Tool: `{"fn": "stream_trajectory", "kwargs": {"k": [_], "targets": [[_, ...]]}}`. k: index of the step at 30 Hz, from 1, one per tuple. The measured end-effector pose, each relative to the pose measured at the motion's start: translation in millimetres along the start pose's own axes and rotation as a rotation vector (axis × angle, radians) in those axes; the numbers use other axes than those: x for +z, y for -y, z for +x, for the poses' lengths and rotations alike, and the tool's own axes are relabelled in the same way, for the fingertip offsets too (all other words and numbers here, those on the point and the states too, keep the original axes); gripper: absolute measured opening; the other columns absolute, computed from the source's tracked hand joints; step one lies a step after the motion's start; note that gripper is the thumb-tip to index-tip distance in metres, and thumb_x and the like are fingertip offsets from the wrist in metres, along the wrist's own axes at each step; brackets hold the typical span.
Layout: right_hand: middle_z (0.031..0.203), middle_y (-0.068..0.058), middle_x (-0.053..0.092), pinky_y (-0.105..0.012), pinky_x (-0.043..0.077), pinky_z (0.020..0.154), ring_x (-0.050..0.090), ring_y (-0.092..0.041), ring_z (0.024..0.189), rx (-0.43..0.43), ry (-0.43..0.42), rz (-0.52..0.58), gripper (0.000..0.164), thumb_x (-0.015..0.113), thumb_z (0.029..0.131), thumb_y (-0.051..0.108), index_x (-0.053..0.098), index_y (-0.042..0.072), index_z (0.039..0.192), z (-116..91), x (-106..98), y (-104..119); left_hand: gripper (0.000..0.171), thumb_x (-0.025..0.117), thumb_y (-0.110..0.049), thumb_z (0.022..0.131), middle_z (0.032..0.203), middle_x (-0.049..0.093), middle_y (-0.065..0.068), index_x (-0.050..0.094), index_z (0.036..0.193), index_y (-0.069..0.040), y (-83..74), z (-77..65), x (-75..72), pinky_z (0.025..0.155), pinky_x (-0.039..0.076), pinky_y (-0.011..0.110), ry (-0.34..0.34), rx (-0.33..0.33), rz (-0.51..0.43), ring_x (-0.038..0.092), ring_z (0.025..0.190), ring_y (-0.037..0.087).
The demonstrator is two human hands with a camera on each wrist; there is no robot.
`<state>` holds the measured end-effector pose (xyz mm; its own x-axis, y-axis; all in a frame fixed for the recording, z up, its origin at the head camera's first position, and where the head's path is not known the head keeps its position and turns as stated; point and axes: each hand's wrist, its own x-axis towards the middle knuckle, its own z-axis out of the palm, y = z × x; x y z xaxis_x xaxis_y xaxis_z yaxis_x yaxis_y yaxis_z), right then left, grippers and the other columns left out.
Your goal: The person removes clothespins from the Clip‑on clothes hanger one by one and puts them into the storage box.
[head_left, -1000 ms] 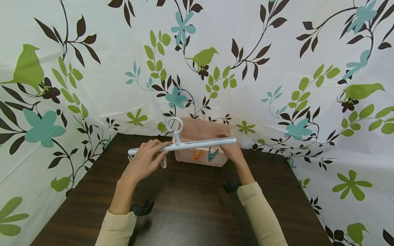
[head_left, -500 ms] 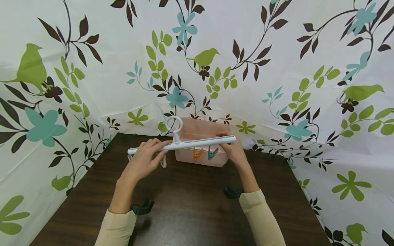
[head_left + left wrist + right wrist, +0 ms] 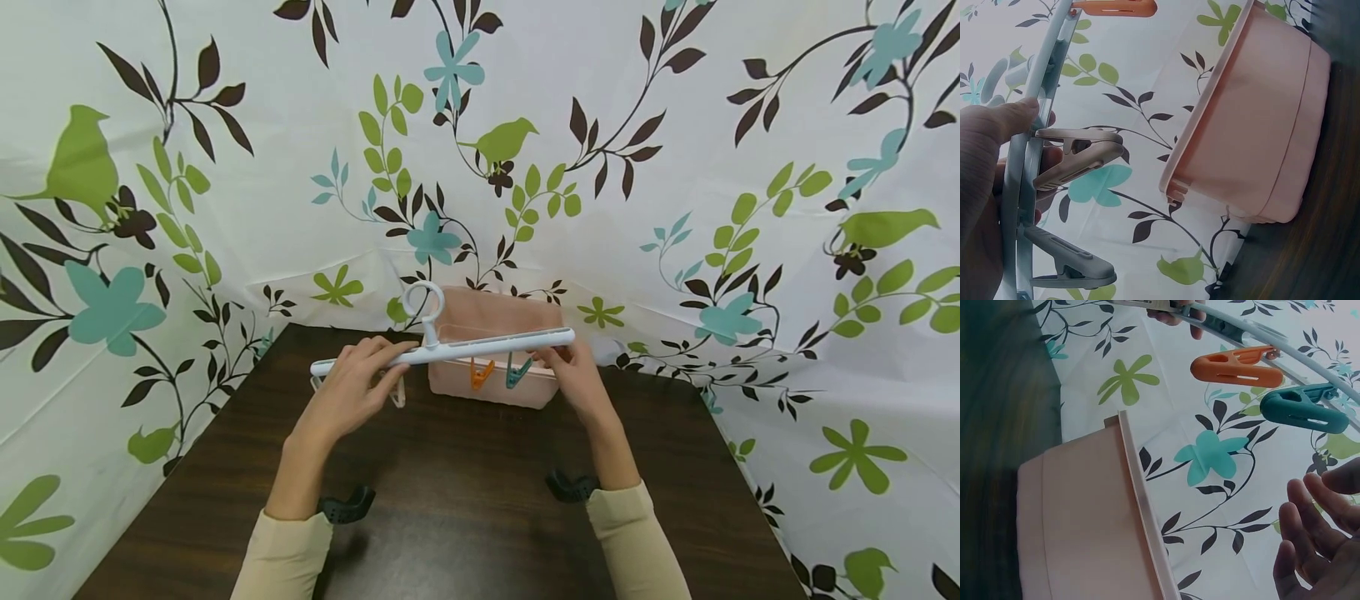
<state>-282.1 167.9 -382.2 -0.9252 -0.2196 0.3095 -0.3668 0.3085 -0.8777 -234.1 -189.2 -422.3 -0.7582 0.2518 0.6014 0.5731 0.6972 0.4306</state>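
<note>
My left hand point(image 3: 356, 387) grips the bar of a white clip hanger point(image 3: 495, 343) left of its round hook point(image 3: 424, 302), thumb on one side and fingers on the other. The hanger is held up, its right end slightly higher. Along the bar hang an orange clothespin point(image 3: 1238, 367), a teal clothespin point(image 3: 1304, 409), a beige clothespin point(image 3: 1082, 155) and a grey clothespin point(image 3: 1072, 259). Below the bar's right end is my right hand point(image 3: 577, 379), its fingers loosely bent with nothing between them. In the right wrist view, a gap shows between these fingers and the teal clothespin.
A pink plastic basin point(image 3: 498, 308) stands at the back of the dark wooden table point(image 3: 450, 500), behind the hanger. A white curtain point(image 3: 637, 208) with leaf, bird and flower prints surrounds the table at the back and sides.
My right hand has slid down from behind the hanger's right end to just below it. The left hand and the hanger have stayed almost in place.
</note>
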Motion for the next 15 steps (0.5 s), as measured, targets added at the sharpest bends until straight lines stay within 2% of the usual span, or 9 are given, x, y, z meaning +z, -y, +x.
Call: {"fn": "stream_trajectory", "kwargs": {"k": [5, 7, 11, 15], "targets": [[0.122, -0.025, 0.073, -0.044, 0.055, 0.097, 0.068, -0.022, 0.108, -0.009, 0.048, 0.011, 0.029, 0.056, 0.114, 0.022, 0.070, 0.003, 0.130, -3, 0, -3, 0.037, 0.071, -0.022, 0.107, 0.111, 0.069, 0.000, 0.070, 0.144, -0.019, -0.2, 1.4, 0.9, 0.096, 0.045, 0.050, 0.006, 0.001, -0.001, 0.061, 0.098, 0.020], [0.126, -0.029, 0.070, -0.042, 0.056, 0.099, 0.068, -0.023, 0.112, -0.011, 0.087, 0.027, 0.030, 0.054, 0.115, 0.021, 0.069, 0.001, 0.131, -4, 1, -5, 0.037, 0.070, -0.023, 0.107, 0.111, 0.069, 0.000, 0.070, 0.144, -0.019, 0.0, 1.5, 1.5, 0.096, 0.045, 0.050, 0.014, -0.001, -0.001, 0.061, 0.097, 0.020], [0.130, -0.027, 0.069, -0.035, 0.055, 0.100, 0.066, -0.034, 0.122, -0.006, 0.160, 0.070, 0.032, 0.051, 0.115, 0.017, 0.065, -0.001, 0.137, -5, 3, -10, 0.037, 0.069, -0.025, 0.108, 0.111, 0.069, -0.001, 0.070, 0.144, -0.020, 0.7, 1.3, 2.6, 0.096, 0.044, 0.049, 0.027, -0.005, -0.007, 0.061, 0.098, 0.022], [0.129, -0.022, 0.069, -0.033, 0.054, 0.098, 0.066, -0.026, 0.119, -0.020, 0.206, 0.098, 0.033, 0.047, 0.113, 0.013, 0.063, -0.001, 0.139, -5, 4, -12, 0.037, 0.069, -0.024, 0.108, 0.112, 0.069, 0.000, 0.070, 0.144, -0.019, 0.4, 1.4, 2.2, 0.096, 0.044, 0.050, 0.025, -0.003, -0.009, 0.060, 0.099, 0.021]]}}
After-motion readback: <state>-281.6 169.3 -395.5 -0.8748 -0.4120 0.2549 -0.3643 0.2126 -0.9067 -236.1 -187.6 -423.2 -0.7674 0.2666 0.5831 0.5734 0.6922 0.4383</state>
